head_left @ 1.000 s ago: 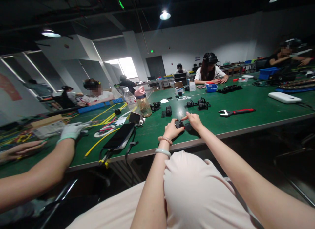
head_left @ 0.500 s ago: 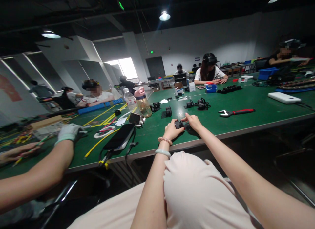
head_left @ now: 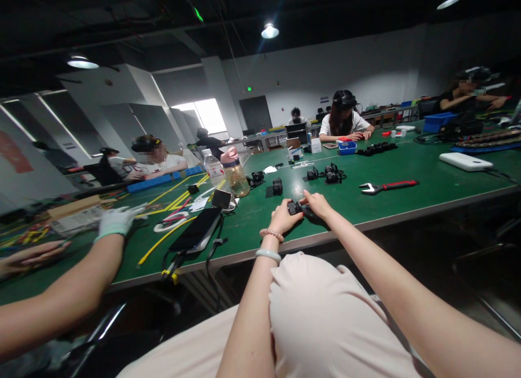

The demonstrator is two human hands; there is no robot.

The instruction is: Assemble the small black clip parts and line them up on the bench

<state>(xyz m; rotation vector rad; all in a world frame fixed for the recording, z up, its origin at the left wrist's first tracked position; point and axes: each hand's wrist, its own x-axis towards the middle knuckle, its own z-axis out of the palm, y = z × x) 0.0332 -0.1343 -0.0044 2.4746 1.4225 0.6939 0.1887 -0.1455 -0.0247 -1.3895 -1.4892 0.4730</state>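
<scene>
My left hand (head_left: 284, 218) is wrapped round a small black round fitting (head_left: 293, 207), close to the table's front edge. On the other side of it my right hand (head_left: 318, 204) pinches the fitting's right end with thumb and forefinger. My fingers cover part of the fitting, so its exact kind is hard to make out. Beyond my hands stand similar black fittings: one (head_left: 277, 186) to the left and a small group (head_left: 332, 174) to the right. An adjustable wrench (head_left: 389, 187) with a red and black handle lies right of my right hand.
Left of my hands lie a black phone-like device (head_left: 198, 229) with a cable, a pink-lidded bottle (head_left: 236, 177) and a clear water bottle (head_left: 213, 166). A white power bank (head_left: 465, 161) lies at right. A co-worker's gloved hand (head_left: 116, 220) works at far left; other people sit across the green table (head_left: 260, 231).
My right hand has moved in to the left and now meets the fitting's end. The co-worker's gloved hand at left has stretched further forward. The view has shifted slightly.
</scene>
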